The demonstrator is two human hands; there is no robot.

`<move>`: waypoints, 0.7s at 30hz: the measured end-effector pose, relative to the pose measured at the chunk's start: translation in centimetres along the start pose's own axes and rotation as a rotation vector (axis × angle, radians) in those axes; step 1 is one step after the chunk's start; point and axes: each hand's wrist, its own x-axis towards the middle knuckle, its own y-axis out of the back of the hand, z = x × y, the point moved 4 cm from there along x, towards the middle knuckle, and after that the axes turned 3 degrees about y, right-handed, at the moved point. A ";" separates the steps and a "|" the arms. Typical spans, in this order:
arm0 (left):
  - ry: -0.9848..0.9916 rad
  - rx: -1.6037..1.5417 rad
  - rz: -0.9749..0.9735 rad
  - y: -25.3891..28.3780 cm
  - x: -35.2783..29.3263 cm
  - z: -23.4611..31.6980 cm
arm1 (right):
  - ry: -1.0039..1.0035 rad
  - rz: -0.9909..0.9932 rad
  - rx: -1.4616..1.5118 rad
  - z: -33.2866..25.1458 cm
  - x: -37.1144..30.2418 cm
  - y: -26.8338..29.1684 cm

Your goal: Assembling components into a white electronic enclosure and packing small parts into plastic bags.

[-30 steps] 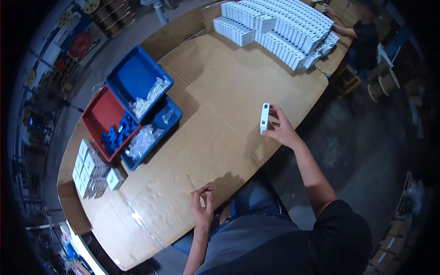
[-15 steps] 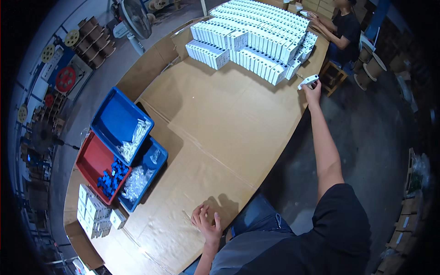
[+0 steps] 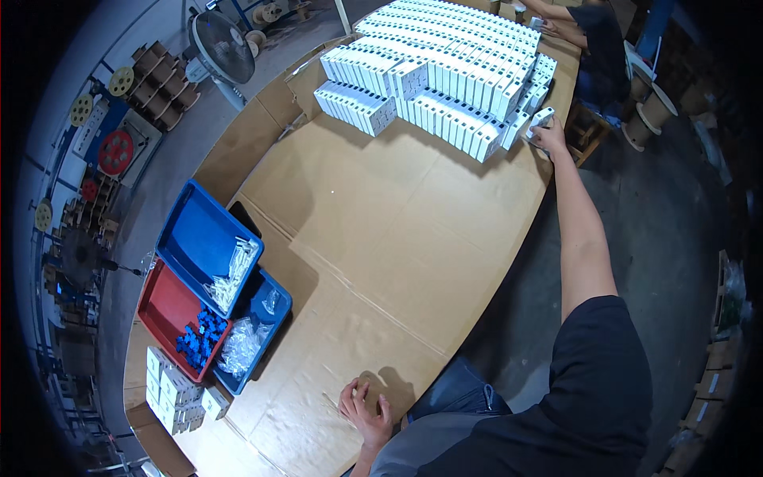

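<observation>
Right hand: the right hand (image 3: 548,135) is stretched out to the far right edge of the table, fingers closed around a small white box (image 3: 542,119).
White box: it sits at the outer end of a large stack of white boxes (image 3: 445,71), touching or just beside the nearest ones.
Left hand: the left hand (image 3: 364,409) rests on the cardboard-covered table (image 3: 381,238) near the person's body, fingers loosely spread, holding nothing.
Bins: a large blue tray (image 3: 199,238), a red tray (image 3: 163,306) with blue parts and a smaller blue tray (image 3: 262,318) sit at the left.
Background: a fan (image 3: 213,38) stands beyond the table.
</observation>
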 end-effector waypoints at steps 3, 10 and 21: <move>-0.009 0.018 0.011 0.3 -0.1 0.4 | 0.034 -0.009 -0.050 1.5 1.2 -1.6; -0.024 0.033 0.018 -0.1 -0.2 0.2 | 0.324 -0.157 -0.094 3.5 3.1 -1.7; 0.041 -0.077 -0.002 -0.4 -0.8 -0.9 | 0.266 -0.144 -0.062 1.9 0.9 -0.4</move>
